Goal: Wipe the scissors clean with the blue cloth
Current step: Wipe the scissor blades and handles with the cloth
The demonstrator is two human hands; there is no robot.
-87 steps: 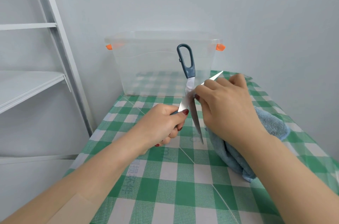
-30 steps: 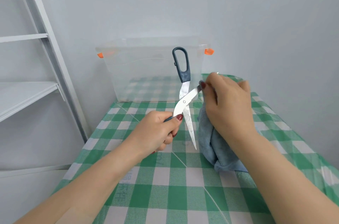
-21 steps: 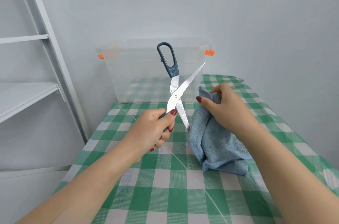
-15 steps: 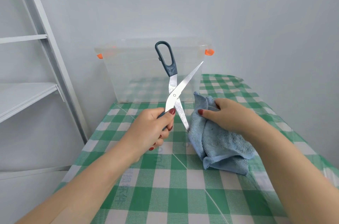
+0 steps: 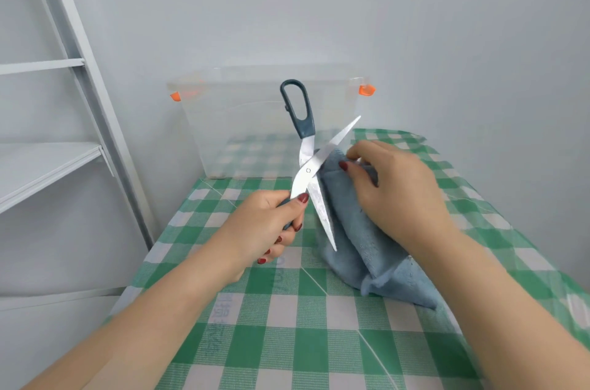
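Note:
The scissors [image 5: 308,166] have steel blades and dark teal handles, and they are spread wide into an X above the table. My left hand [image 5: 266,225] grips the lower handle, with the other handle loop pointing up. My right hand [image 5: 396,191] holds the blue cloth [image 5: 357,239] and presses its upper fold against the blades just right of the pivot. One blade tip points up and right, the other down over the cloth. The rest of the cloth hangs down onto the table.
A clear plastic storage box [image 5: 255,131] with orange clips stands at the back of the green and white checked table [image 5: 287,325]. A white metal shelf unit [image 5: 64,102] rises on the left. Grey walls close in behind and on the right.
My right hand has lifted the cloth from lower on the table up against the blades near the pivot. The scissors have stayed open in my left hand, tilting slightly.

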